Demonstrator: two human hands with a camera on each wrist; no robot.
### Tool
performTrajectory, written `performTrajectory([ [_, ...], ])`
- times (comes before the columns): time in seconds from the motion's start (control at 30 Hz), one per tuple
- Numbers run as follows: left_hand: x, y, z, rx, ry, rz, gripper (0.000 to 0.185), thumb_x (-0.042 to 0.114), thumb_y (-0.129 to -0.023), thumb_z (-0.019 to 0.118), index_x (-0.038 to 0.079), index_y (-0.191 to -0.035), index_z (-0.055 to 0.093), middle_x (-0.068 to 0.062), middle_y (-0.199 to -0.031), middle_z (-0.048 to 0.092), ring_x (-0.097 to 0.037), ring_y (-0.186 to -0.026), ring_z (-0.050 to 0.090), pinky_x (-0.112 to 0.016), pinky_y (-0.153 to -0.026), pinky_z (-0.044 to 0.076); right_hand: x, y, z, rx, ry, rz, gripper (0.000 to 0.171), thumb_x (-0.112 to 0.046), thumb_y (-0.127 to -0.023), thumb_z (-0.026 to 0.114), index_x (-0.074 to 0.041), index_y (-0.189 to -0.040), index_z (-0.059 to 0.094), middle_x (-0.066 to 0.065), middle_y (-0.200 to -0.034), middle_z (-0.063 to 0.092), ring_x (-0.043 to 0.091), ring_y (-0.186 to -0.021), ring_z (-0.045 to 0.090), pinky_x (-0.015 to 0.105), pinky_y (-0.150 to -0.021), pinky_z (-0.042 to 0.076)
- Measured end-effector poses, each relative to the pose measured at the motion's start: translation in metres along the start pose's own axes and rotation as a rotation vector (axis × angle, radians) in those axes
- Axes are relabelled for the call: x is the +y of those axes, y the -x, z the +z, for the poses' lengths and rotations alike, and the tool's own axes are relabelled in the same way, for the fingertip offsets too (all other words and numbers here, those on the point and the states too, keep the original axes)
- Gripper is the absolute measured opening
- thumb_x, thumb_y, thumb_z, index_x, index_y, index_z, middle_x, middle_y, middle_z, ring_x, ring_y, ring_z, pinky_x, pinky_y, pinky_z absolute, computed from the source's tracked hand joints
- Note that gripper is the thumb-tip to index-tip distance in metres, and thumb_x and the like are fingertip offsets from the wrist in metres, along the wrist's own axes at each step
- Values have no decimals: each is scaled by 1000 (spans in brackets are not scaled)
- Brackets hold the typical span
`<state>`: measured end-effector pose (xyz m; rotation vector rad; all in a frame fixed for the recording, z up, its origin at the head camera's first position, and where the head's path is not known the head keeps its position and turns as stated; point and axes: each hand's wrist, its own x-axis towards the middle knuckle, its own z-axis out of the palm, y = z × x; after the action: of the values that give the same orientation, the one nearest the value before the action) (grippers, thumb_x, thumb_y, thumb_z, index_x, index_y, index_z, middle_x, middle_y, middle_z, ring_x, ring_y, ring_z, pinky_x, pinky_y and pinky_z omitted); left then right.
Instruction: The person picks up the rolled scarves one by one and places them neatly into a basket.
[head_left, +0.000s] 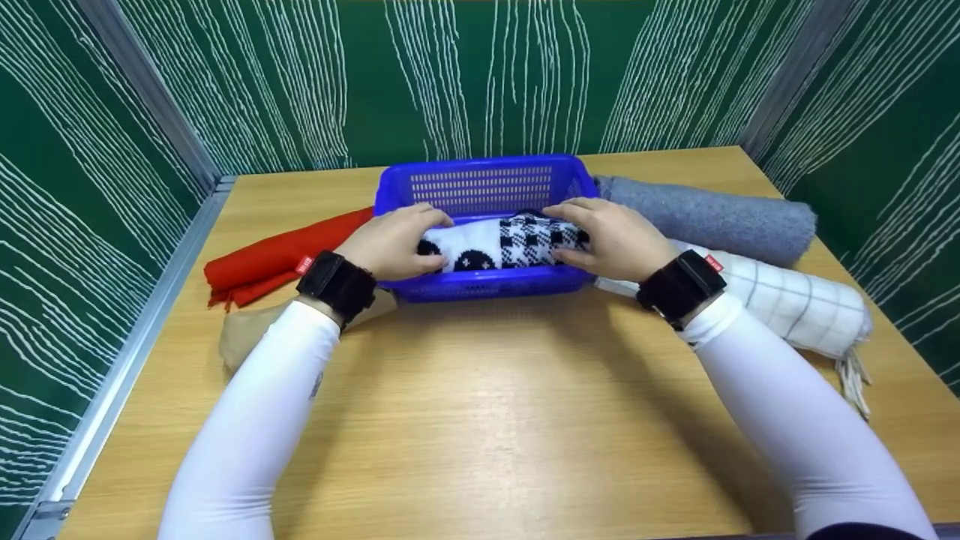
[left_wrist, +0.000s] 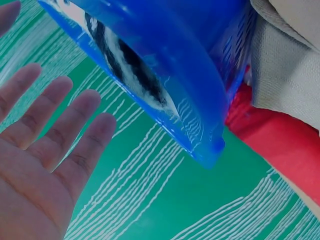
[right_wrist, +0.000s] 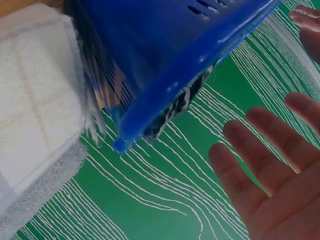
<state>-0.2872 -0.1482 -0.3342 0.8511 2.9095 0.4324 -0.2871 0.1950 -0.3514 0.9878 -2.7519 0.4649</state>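
The black-and-white patterned scarf (head_left: pixel 502 244), rolled into a log, lies in the blue basket (head_left: pixel 480 184) with its long axis running left to right, along the basket's length, one end toward each short wall. The left hand (head_left: pixel 394 241) presses down on its left end and the right hand (head_left: pixel 611 238) on its right end; both wrist views show the fingers straight and spread, so neither grip closes round the cloth. To seat the roll well, even downward pressure at both ends looks best, keeping it level and tucked below the rim. On the table (head_left: pixel 480 420), a red scarf (head_left: pixel 277 255) and a beige cloth (head_left: pixel 247 334) lie left of the basket, a grey roll (head_left: pixel 712 217) and a white checked scarf (head_left: pixel 795 300) right.
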Motion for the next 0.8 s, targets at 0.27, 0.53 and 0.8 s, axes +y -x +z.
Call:
performTrajectory([
  [0.27, 2, 3, 4, 18, 0, 10, 59, 37, -100, 77, 11, -151, 61, -10, -154, 61, -32, -148, 55, -54, -127, 43, -3, 4, 0, 9, 10, -7, 64, -27, -95, 86, -8, -151, 62, 21, -149, 65, 43, -137, 63, 63, -116, 51],
  [0.53, 7, 5, 8, 83, 7, 37, 61, 36, -99, 77, 11, -152, 60, -10, -153, 62, -31, -145, 57, -54, -123, 47, -3, 9, 1, 29, 30, -23, 67, -32, -94, 86, -8, -152, 62, 20, -149, 65, 43, -138, 63, 63, -116, 50],
  [0.8, 13, 3, 14, 138, 20, 55, 61, 37, -99, 78, 11, -150, 61, -11, -148, 65, -31, -137, 63, -54, -116, 52, -1, 16, 0, 43, 29, -9, 70, -32, -93, 88, -7, -152, 61, 22, -151, 64, 45, -140, 60, 66, -118, 47],
])
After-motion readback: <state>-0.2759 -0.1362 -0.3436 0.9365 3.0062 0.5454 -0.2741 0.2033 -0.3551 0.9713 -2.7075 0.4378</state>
